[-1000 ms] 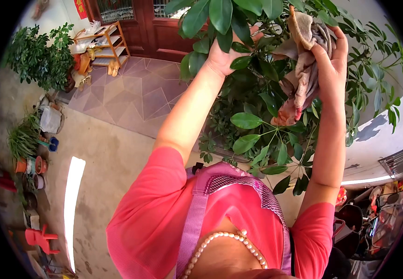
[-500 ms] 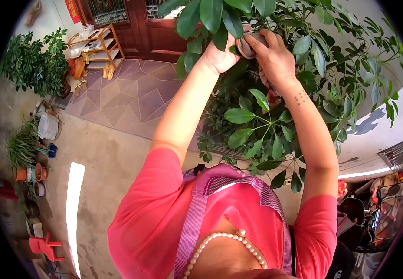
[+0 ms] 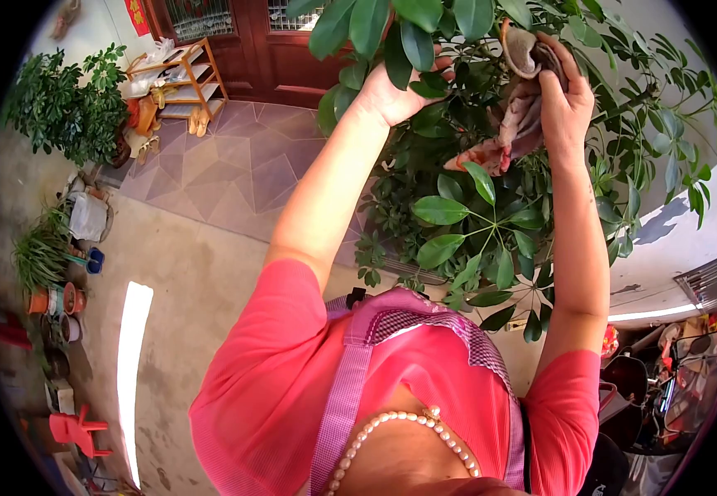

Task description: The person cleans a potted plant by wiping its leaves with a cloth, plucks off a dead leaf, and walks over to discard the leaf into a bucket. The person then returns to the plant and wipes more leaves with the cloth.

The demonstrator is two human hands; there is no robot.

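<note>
My right hand (image 3: 569,112) is closed around a crumpled cloth (image 3: 524,116), greyish-brown at the top, with a pale pink and red-patterned end hanging down among the leaves. At the upper middle, my left hand (image 3: 395,95) reaches into the foliage of a large green potted-type shrub (image 3: 441,211). Its fingers are stretched out under the broad glossy leaves (image 3: 416,45), which partly cover them. A gap of foliage lies between the two hands.
A wooden shoe rack (image 3: 197,78) stands by the red-brown door (image 3: 292,66). Another bushy plant (image 3: 65,107), flowerpots (image 3: 69,302) and a red stool (image 3: 80,431) line the left side. A vehicle (image 3: 672,380) with a clear windscreen is at lower right.
My right hand has moved right, away from the left hand, taking the cloth along; more of the cloth now shows. My left hand has stayed nearly in place among the leaves.
</note>
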